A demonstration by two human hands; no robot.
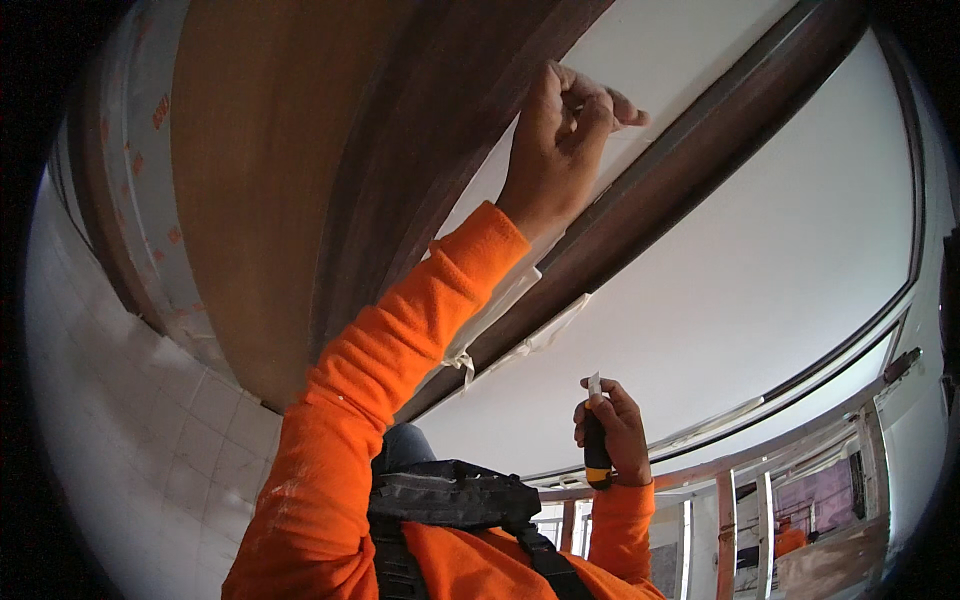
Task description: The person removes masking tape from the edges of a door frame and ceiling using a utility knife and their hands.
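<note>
And it's the right hand (622, 428) with the knife (596, 455), fingers closed firmly round the black-and-yellow handle, the pale blade (595, 385) standing up from the grip, out in front of the white panel (740, 310). Up top, the left hand (560, 140) is raised beside the dark trim (690, 135), fingers curled and loosely bunched; whether they pinch anything, one cannot tell. Below it, loose white strips (545, 333) hang along the trim, partly covered by the orange sleeve (390, 325). The lower edge cuts off the black harness (450, 495). Over at lower right, clutter shows between the bars (725, 530), too small to make out.
</note>
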